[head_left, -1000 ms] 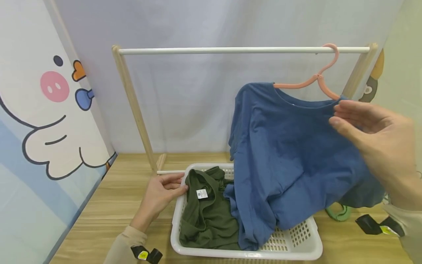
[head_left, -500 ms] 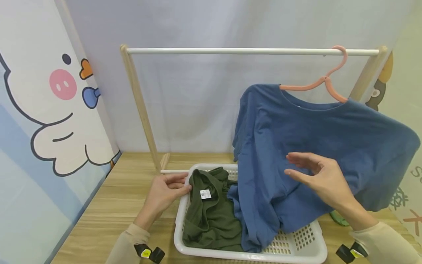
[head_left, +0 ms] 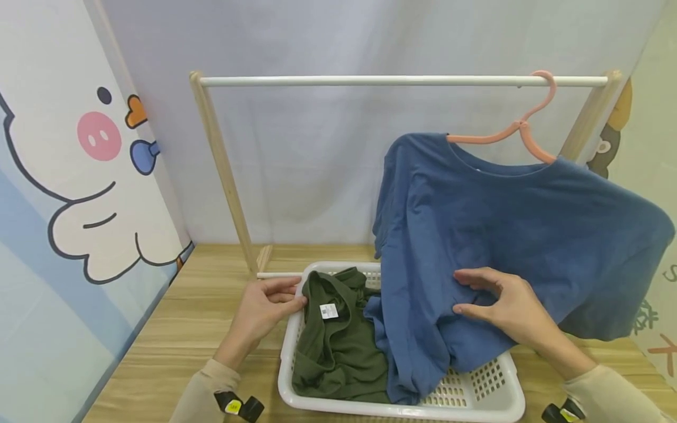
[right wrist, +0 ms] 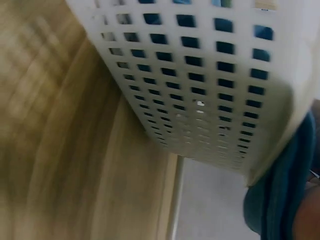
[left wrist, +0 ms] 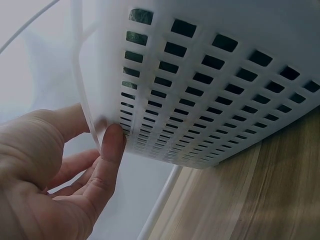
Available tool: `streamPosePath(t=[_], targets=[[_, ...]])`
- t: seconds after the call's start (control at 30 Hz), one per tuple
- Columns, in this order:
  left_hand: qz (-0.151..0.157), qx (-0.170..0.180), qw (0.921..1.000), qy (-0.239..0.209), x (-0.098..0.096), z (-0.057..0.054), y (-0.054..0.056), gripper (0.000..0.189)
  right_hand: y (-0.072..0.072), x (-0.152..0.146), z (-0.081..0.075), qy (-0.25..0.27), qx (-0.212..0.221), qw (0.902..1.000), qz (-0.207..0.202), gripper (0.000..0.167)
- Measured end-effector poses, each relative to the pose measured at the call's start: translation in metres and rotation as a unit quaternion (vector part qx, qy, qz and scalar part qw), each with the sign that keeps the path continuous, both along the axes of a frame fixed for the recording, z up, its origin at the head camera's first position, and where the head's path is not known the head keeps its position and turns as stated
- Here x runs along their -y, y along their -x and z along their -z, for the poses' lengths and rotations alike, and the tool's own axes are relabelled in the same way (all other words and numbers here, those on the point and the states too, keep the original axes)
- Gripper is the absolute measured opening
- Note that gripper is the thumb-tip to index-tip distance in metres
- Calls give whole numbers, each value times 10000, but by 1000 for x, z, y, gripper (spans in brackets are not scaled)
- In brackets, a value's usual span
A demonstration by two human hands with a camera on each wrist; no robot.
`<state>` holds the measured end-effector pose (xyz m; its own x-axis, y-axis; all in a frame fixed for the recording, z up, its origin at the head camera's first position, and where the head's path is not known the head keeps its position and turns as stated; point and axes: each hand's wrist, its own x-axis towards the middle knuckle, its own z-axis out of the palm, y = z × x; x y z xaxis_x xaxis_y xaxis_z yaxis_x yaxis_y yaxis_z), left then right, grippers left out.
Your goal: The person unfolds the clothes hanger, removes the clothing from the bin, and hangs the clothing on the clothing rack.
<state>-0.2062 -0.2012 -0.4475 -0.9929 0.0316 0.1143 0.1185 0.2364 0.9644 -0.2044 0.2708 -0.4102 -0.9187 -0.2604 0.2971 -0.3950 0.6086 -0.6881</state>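
Note:
My left hand [head_left: 267, 305] holds the left rim of a white plastic basket [head_left: 338, 404]; in the left wrist view, thumb and fingers pinch the basket's edge [left wrist: 95, 90]. My right hand [head_left: 510, 302] is in front of a blue T-shirt [head_left: 476, 217], thumb and fingers apart; whether it touches the cloth I cannot tell. The T-shirt is on a pink hanger [head_left: 486, 140] hooked over a white rail [head_left: 370, 81]. Its lower part drapes into the basket's right side. A dark green garment [head_left: 354, 352] with a white label [head_left: 328, 311] lies in the basket's left side.
Wooden posts [head_left: 224, 176] carry the rail at both ends. The basket stands on a wood-grain table [head_left: 174, 335]. Behind is a pale curtain [head_left: 307, 170], with a cartoon-print sheet [head_left: 95, 217] on the left.
My right hand has left the T-shirt's right shoulder and moved left and down in front of its body. The left hand stays on the basket rim. The view has shifted slightly.

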Motion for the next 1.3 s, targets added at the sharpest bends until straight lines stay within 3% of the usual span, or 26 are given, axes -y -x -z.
streamPosePath(t=[0.2,0.47,0.8,1.1,1.3], targets=[[12,-14,10000,33,0,-1,-1,47,3,4,8,-357,-382,9978,411,59],[-21,37,10000,40,0,0,1,47,4,7,12,-703,-1096,9873,908,60],[-33,38,10000,-42,0,0,0,48,8,4,12,-679,-1418,9776,1398,36],[-21,29,10000,-12,-2,-1,1,47,6,-3,-1,-580,-1208,9810,1403,15],[-43,33,10000,38,0,0,1,47,4,1,-27,-169,-1153,9855,1237,12]])
